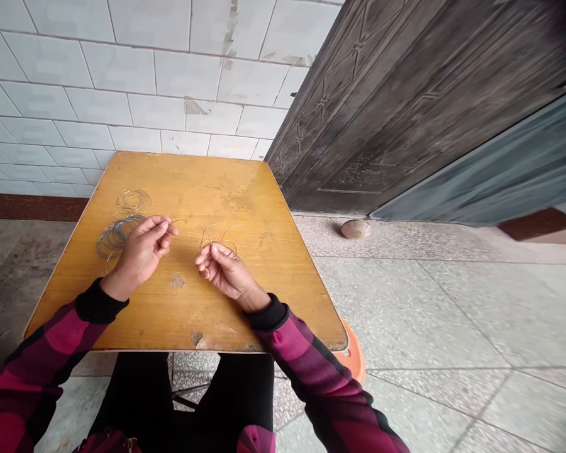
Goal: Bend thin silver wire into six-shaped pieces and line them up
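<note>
My left hand (144,248) hovers over the wooden table (245,302), fingers pinched on the end of a thin wire (178,221) that points to the right. My right hand (221,267) is curled closed around several short bent wires (219,236) that stick up from its fingertips. A coil of grey wire (113,238) lies on the table just left of my left hand. A smaller, lighter wire coil (133,201) lies behind it. Both sleeves are pink and black plaid.
A white tiled wall rises behind the table. A dark carved door (405,100) stands open at the right. A small round object (356,229) lies on the floor by the door. An orange stool (353,355) shows under the table's right corner.
</note>
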Action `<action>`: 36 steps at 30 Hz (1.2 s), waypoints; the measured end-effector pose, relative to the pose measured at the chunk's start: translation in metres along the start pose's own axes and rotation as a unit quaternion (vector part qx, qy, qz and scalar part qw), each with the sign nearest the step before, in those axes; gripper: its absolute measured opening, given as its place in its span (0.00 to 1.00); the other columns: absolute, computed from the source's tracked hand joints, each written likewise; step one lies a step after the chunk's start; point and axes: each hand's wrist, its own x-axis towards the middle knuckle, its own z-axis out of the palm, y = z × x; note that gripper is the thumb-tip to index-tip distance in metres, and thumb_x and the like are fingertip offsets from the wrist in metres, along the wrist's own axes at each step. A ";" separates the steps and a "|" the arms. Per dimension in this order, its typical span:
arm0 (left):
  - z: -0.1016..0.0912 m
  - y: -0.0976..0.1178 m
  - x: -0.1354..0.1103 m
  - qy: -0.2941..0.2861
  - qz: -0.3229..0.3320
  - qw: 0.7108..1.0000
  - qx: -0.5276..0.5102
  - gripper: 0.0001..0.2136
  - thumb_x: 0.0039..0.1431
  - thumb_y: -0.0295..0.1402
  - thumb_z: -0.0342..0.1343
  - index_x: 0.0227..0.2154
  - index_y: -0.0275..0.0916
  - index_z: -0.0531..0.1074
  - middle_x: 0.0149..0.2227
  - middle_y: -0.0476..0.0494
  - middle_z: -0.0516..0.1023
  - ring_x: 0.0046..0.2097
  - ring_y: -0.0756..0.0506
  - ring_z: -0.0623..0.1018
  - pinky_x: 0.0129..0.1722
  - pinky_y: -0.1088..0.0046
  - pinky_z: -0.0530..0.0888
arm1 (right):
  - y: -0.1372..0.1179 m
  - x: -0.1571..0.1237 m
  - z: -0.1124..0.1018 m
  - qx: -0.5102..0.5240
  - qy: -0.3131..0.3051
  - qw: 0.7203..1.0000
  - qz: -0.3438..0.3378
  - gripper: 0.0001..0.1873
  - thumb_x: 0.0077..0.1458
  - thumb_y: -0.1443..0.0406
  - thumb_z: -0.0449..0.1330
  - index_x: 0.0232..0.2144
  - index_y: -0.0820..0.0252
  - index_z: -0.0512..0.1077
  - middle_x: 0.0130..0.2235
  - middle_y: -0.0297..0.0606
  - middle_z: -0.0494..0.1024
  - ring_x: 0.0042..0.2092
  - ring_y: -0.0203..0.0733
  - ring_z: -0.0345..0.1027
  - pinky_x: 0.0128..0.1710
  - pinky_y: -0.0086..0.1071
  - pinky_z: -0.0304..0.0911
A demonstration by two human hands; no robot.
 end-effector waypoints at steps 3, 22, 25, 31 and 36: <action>0.012 -0.001 0.003 -0.019 0.008 1.000 0.008 0.06 0.52 0.27 0.62 0.31 0.35 0.70 0.26 0.49 0.75 0.20 0.58 0.63 0.18 0.82 0.57 | 0.000 0.000 -0.003 0.020 -0.008 0.999 0.043 0.13 0.55 0.57 0.66 0.29 0.62 0.73 0.27 0.33 0.80 0.26 0.30 0.73 0.26 0.21 0.70; 0.005 -0.004 0.007 -0.073 -0.054 0.995 0.028 0.07 0.52 0.30 0.63 0.34 0.34 0.75 0.34 0.43 0.79 0.34 0.51 0.75 0.34 0.77 0.70 | 0.000 -0.001 -0.006 0.030 -0.066 0.995 0.076 0.16 0.49 0.57 0.70 0.28 0.65 0.75 0.31 0.39 0.82 0.31 0.33 0.77 0.32 0.24 0.75; -0.009 -0.011 0.005 -0.052 -0.052 0.997 0.034 0.08 0.51 0.31 0.65 0.35 0.35 0.76 0.38 0.42 0.79 0.39 0.49 0.76 0.37 0.75 0.70 | 0.001 -0.001 -0.005 0.019 -0.043 0.997 0.067 0.15 0.51 0.57 0.69 0.28 0.65 0.75 0.31 0.39 0.82 0.31 0.33 0.77 0.32 0.24 0.75; -0.017 -0.034 -0.010 -0.042 -0.050 0.998 -0.009 0.11 0.51 0.39 0.66 0.30 0.35 0.75 0.30 0.45 0.76 0.34 0.49 0.75 0.36 0.72 0.71 | 0.008 0.000 -0.004 -0.012 -0.026 0.997 0.065 0.16 0.54 0.54 0.66 0.31 0.64 0.76 0.34 0.39 0.82 0.34 0.33 0.77 0.35 0.25 0.74; -0.010 -0.039 -0.018 -0.045 -0.056 0.997 -0.003 0.12 0.51 0.39 0.65 0.30 0.35 0.76 0.23 0.49 0.72 0.26 0.52 0.70 0.27 0.77 0.67 | 0.005 0.008 -0.008 -0.117 0.025 0.992 -0.045 0.17 0.49 0.54 0.68 0.39 0.56 0.78 0.37 0.35 0.80 0.34 0.32 0.74 0.33 0.26 0.72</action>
